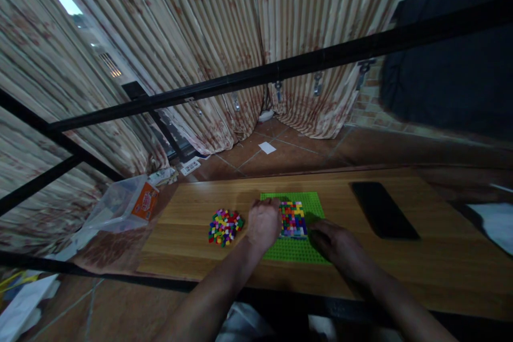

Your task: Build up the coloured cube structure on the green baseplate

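Note:
A green studded baseplate (310,203) lies on the wooden table (401,262), with a patch of small multicoloured bricks (293,219) pressed onto it. My left hand (263,223) is curled at the left edge of that patch, fingers bent down onto the plate; what they pinch, if anything, is hidden. My right hand (334,243) rests on the plate's lower right corner, fingers pointing left toward the patch, lying fairly flat. A loose heap of small coloured bricks (225,226) sits on the table left of my left hand.
A black phone (382,209) lies on the table to the right. A clear plastic bag with an orange box (124,204) sits off the table's left end. Black metal bars (280,70) cross above, with striped curtains behind. White paper (495,224) lies at far right.

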A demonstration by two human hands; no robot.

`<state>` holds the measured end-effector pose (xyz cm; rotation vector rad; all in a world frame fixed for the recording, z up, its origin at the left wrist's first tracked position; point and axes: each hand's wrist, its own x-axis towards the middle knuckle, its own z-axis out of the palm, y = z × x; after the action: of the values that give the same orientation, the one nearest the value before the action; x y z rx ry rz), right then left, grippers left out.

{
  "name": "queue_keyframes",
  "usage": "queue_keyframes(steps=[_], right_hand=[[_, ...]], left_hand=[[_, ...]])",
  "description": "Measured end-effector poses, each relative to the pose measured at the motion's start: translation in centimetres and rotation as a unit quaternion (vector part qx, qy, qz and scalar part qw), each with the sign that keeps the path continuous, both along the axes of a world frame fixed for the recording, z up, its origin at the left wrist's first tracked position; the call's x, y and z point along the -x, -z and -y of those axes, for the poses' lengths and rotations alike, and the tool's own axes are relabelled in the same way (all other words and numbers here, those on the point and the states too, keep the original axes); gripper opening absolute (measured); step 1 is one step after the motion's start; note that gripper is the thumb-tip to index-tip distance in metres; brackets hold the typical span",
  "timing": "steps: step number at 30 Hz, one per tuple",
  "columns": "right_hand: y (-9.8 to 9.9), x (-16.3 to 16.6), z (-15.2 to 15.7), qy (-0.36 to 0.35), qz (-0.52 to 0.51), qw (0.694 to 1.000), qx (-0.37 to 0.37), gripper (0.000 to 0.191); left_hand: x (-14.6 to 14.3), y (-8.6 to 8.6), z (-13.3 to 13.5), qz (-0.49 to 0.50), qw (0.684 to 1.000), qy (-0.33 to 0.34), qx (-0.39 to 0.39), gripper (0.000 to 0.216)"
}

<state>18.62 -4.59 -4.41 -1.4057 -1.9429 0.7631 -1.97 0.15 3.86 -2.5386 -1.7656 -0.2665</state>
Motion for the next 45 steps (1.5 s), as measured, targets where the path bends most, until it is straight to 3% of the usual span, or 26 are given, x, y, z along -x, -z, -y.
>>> queue_keyframes(steps=[7, 20, 25, 35, 45], right_hand=[[0.3, -0.1, -0.2, -0.009, 0.001, 1.0, -0.006, 0.024], [-0.1, -0.1, 0.0, -0.01, 0.009, 1.0, -0.005, 0.026], [-0.2, -0.2, 0.1, -0.01, 0.013, 1.0, -0.005, 0.026], [-0.2, -0.1, 0.1, -0.005, 0.012, 1.0, 0.007, 0.026], [-0.1, -0.2, 0.0, 0.002, 0.011, 1.0, -0.006, 0.026]], left_hand=[[0.3, 0.6, -0.4, 0.024, 0.999, -0.011, 0.021, 0.01], [0.8, 2.4, 0.6, 0.138, 0.99, -0.026, -0.017, 0.019], [1.5, 3.2, 1.4, 0.179, 0.983, 0.012, -0.043, 0.026], [1.6, 3.6, 1.6, 0.136, 0.987, 0.057, -0.065, 0.031], [1.2, 3.4, 1.8, 0.098, 0.992, 0.053, -0.058, 0.031]])
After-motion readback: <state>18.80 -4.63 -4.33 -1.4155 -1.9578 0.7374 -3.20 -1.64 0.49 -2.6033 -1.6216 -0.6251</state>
